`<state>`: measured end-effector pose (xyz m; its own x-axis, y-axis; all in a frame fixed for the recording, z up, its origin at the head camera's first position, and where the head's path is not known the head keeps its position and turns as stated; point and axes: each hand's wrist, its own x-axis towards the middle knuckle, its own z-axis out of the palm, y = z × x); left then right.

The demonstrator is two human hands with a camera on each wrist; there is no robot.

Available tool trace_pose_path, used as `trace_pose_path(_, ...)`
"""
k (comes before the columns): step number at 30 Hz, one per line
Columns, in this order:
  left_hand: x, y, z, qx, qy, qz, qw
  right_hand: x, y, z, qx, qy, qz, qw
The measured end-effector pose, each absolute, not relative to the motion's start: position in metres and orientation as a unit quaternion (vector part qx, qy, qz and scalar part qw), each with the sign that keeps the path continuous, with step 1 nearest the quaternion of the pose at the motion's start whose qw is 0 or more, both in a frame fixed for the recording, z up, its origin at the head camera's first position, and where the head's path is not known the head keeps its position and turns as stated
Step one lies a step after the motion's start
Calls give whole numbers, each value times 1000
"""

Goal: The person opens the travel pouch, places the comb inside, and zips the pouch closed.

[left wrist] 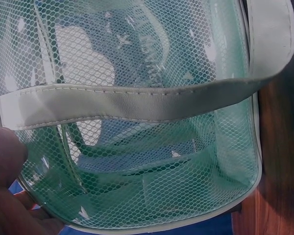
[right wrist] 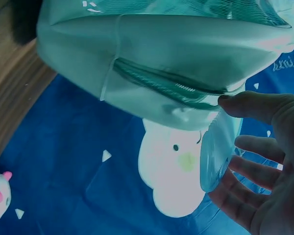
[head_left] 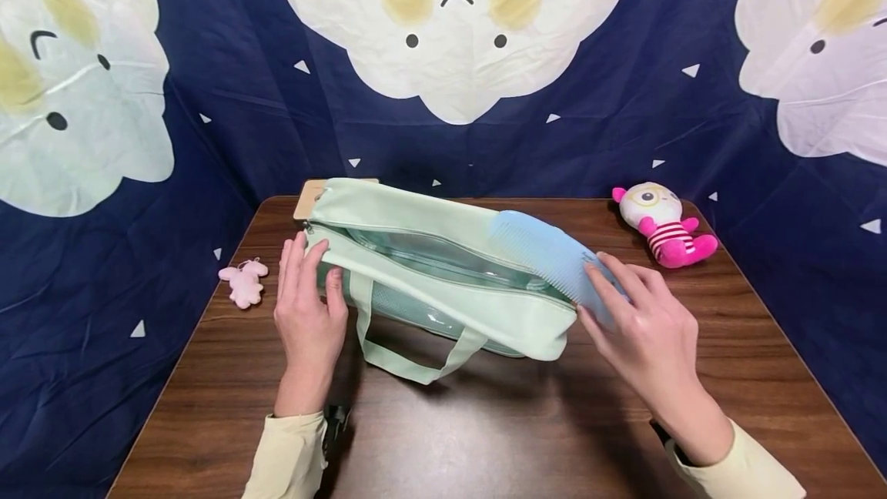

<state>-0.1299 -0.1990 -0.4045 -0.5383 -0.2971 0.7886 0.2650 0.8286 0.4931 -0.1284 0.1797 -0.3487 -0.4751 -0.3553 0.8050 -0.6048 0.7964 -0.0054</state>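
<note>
A mint-green toiletry bag [head_left: 443,276] with clear mesh sides stands on the table, its top zip undone. My left hand [head_left: 308,306] grips the bag's left end, fingers along the top edge and thumb toward the front. In the left wrist view, the bag's mesh front [left wrist: 152,186] and strap handle [left wrist: 137,104] fill most of the picture. A blue wide comb [head_left: 547,249] is pinched in my right hand [head_left: 647,329] at the bag's right end. Its teeth face the opening. In the right wrist view, the thumb [right wrist: 250,105] is by the end of the zip slit.
A pink-and-white plush toy [head_left: 665,226] lies at the back right of the table [head_left: 748,406]. At the left is a small pink plush charm [head_left: 245,283]. Part of a light wooden piece [head_left: 305,201] shows behind the bag's left end. A navy cloud-patterned cloth [head_left: 229,60] surrounds the table.
</note>
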Motion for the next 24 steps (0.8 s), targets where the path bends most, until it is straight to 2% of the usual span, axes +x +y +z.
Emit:
trace_pose_path(10,-130,-199,-405,8,-825,-296,481,-136,163,-334,315,-841,123,423)
trace_pose_path(24,-131,-199,-405,9,-824,-292,485,-144,136,-334,363,-830,107,410)
